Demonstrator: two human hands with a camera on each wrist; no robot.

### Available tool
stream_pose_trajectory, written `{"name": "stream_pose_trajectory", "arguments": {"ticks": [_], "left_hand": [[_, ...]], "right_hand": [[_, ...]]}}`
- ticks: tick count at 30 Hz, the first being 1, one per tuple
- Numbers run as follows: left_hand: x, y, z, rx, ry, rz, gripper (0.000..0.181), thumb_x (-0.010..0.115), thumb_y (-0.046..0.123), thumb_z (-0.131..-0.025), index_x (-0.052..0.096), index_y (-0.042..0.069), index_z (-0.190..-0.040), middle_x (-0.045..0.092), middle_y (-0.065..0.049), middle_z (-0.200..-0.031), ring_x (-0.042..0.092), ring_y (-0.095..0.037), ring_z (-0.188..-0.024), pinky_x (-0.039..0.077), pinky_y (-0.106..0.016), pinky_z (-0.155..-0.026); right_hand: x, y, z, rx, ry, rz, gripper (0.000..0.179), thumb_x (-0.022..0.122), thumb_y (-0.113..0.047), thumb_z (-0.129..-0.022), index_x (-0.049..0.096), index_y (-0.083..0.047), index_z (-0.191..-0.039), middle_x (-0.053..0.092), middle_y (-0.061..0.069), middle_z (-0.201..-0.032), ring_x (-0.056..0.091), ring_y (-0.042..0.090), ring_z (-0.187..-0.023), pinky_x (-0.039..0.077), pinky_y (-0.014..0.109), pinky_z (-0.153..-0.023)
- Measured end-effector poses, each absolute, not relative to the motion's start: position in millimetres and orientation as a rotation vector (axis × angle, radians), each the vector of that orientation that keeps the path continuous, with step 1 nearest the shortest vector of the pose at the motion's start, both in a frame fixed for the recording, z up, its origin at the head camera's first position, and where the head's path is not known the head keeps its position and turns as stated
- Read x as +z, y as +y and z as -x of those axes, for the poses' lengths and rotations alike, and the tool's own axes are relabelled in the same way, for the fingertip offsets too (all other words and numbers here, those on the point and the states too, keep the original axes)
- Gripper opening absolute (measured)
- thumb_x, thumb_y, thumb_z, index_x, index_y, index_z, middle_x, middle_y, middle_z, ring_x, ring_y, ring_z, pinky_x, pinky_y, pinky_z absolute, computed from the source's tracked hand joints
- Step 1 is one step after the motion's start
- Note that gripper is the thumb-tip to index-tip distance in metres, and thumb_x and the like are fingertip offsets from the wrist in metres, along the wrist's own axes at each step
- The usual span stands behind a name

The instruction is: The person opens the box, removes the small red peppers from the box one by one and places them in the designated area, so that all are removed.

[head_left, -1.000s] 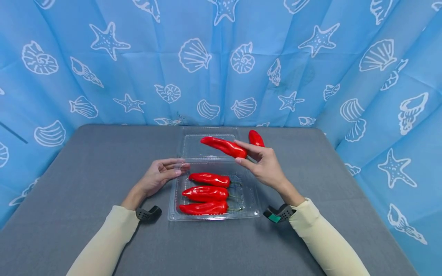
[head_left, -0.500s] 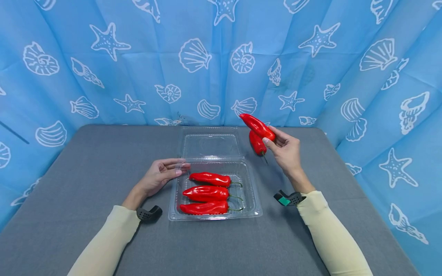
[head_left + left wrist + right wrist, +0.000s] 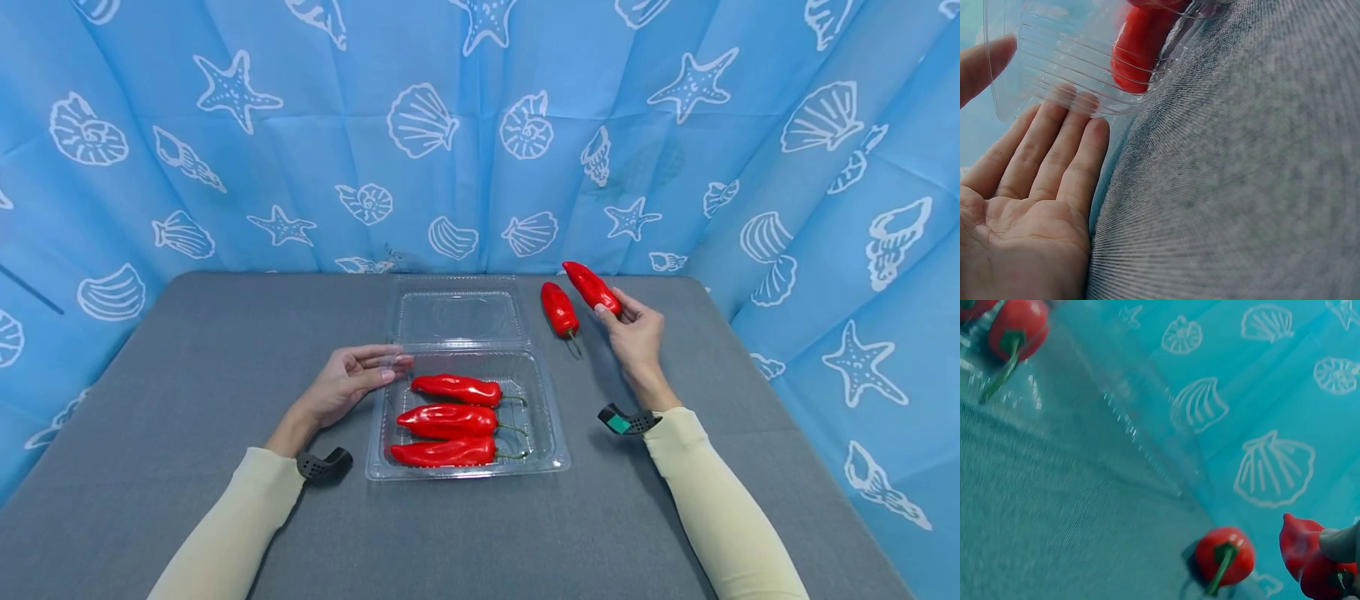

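Note:
A red pepper (image 3: 591, 285) is in my right hand (image 3: 637, 335), pinched between thumb and fingers near its stem end, over the table's far right part. Left of it another red pepper (image 3: 559, 308) lies on the table, its green stem toward me. My left hand (image 3: 343, 389) is at the left side of a clear plastic clamshell container (image 3: 553, 425). Its fingers (image 3: 1066, 147) are nearly straight, with the tips at the container's wall. Inside the container's near half, three red peppers (image 3: 446, 421) lie side by side, stems to the right.
The container's clear lid (image 3: 459, 317) lies folded back toward the far edge of the grey table (image 3: 285, 517). A blue curtain (image 3: 480, 167) with white shell and starfish prints hangs behind the table and along its sides.
My right hand has carried its pepper from above the container to the right, past the pepper lying on the table, and then lower. My left hand has stayed in place.

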State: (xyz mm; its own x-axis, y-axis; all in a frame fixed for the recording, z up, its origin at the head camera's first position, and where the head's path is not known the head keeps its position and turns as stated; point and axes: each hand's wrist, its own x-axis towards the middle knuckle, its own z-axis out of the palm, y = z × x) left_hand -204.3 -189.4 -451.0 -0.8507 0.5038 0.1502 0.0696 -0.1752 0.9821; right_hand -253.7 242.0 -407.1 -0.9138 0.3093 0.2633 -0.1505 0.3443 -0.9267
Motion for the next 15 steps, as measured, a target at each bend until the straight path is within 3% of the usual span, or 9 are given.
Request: {"name": "stream_pose_trajectory", "arguments": {"ticks": [15], "left_hand": [[-453.1, -189.6, 204.3, 2.101, 1.796, -0.653, 0.055, 0.061, 0.001, -0.097, 0.039, -0.018, -0.144, 0.06, -0.023, -0.137, 0.062, -0.02, -0.125, 0.048, -0.03, -0.105]], "right_hand": [[-447.7, 246.5, 263.5, 1.473, -2.305, 0.279, 0.051, 0.074, -0.014, -0.094, 0.059, 0.001, -0.14, 0.06, 0.02, -0.139, 0.06, 0.028, -0.127, 0.048, 0.041, -0.105]]}}
